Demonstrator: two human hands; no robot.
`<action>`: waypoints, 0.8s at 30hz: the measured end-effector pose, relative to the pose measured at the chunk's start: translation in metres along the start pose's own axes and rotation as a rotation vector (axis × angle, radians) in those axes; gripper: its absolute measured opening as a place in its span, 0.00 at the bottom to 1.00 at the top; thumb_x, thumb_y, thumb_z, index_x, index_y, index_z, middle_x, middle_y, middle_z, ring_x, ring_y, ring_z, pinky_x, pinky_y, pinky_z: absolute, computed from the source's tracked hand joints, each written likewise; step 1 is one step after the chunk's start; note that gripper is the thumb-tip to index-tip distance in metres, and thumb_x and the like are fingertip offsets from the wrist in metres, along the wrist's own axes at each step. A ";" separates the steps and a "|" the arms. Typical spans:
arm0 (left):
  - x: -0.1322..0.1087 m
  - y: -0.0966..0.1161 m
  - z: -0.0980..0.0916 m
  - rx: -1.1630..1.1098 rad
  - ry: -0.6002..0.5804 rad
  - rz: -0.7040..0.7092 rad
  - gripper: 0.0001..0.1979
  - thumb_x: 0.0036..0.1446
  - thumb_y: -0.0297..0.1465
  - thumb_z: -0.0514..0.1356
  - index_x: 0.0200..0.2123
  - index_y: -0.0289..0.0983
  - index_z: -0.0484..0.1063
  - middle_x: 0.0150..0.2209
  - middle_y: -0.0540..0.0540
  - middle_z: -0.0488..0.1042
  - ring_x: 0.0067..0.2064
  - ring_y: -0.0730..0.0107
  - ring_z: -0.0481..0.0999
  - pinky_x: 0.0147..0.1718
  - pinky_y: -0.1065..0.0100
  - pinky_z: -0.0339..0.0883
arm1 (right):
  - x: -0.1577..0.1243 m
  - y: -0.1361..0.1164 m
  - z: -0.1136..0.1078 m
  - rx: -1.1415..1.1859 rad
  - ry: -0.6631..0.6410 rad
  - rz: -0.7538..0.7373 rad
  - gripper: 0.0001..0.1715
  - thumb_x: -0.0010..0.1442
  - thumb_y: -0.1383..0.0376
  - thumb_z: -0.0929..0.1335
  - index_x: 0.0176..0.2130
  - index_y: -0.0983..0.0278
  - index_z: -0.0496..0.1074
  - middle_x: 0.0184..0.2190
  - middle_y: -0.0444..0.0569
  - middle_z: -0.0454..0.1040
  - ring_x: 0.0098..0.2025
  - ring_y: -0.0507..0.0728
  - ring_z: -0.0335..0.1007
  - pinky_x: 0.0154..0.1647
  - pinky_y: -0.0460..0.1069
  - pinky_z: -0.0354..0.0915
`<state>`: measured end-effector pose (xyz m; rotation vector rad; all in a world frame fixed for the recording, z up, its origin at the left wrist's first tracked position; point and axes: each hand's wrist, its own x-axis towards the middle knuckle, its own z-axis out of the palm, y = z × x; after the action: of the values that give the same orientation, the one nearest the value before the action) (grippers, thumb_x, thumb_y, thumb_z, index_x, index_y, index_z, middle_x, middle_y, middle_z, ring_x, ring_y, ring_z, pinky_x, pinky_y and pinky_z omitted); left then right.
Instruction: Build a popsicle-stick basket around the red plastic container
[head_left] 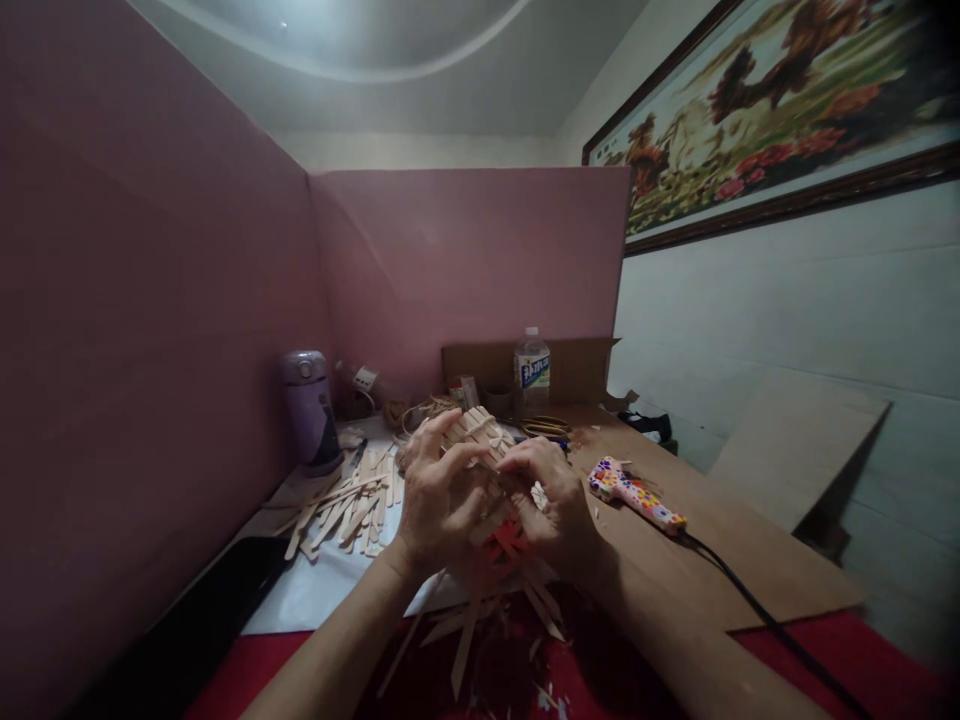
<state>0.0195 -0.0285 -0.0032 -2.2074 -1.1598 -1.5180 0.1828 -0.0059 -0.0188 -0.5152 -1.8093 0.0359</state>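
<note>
Between my two hands is a piece built of pale wooden craft sticks (481,424), laid side by side and tilted up. My left hand (442,490) is curled around its left side, fingers over the top edge. From the right, my right hand (551,500) grips it with bent fingers and thumb; a small white bit shows by those fingers. What lies under the palms is hidden. Below the hands, loose craft sticks (469,640) are scattered, some lit red. A heap of more sticks (352,510) lies to the left on white paper (292,600).
A colourful patterned glue gun (634,492) with a black cord lies on the brown board (697,560) at right. Behind my hands are gold-handled scissors (546,428) and a plastic bottle (532,370). A purple flask (309,410) stands back left, beside a pink partition (465,260).
</note>
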 end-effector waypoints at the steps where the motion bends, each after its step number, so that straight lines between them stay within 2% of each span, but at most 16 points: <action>1: 0.001 0.001 -0.001 0.007 -0.004 0.019 0.12 0.50 0.28 0.59 0.40 0.41 0.74 0.59 0.44 0.61 0.60 0.53 0.60 0.59 0.49 0.54 | 0.000 0.000 0.000 0.003 -0.003 -0.001 0.09 0.57 0.74 0.63 0.35 0.61 0.68 0.34 0.48 0.70 0.39 0.58 0.63 0.40 0.54 0.59; 9: 0.003 0.003 -0.003 0.012 -0.026 0.099 0.05 0.55 0.31 0.60 0.36 0.41 0.74 0.55 0.44 0.69 0.57 0.59 0.64 0.59 0.52 0.54 | -0.001 0.002 0.001 0.038 -0.013 -0.028 0.12 0.54 0.75 0.63 0.36 0.61 0.68 0.35 0.49 0.70 0.39 0.59 0.65 0.40 0.55 0.61; 14: 0.002 0.002 -0.001 0.041 -0.008 0.070 0.04 0.53 0.32 0.62 0.33 0.42 0.77 0.55 0.46 0.69 0.57 0.57 0.63 0.58 0.52 0.54 | -0.002 0.003 0.001 0.035 -0.004 -0.037 0.12 0.56 0.76 0.64 0.37 0.61 0.68 0.35 0.49 0.70 0.39 0.59 0.64 0.40 0.54 0.61; 24: -0.001 0.001 0.004 0.046 0.024 0.024 0.07 0.50 0.25 0.63 0.32 0.43 0.76 0.54 0.48 0.69 0.57 0.57 0.61 0.58 0.52 0.54 | -0.002 0.002 0.001 0.048 -0.002 -0.039 0.11 0.57 0.75 0.64 0.37 0.61 0.68 0.35 0.48 0.70 0.39 0.58 0.65 0.40 0.54 0.62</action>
<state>0.0227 -0.0275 -0.0054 -2.1598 -1.1458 -1.4884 0.1830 -0.0045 -0.0220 -0.4454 -1.8157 0.0531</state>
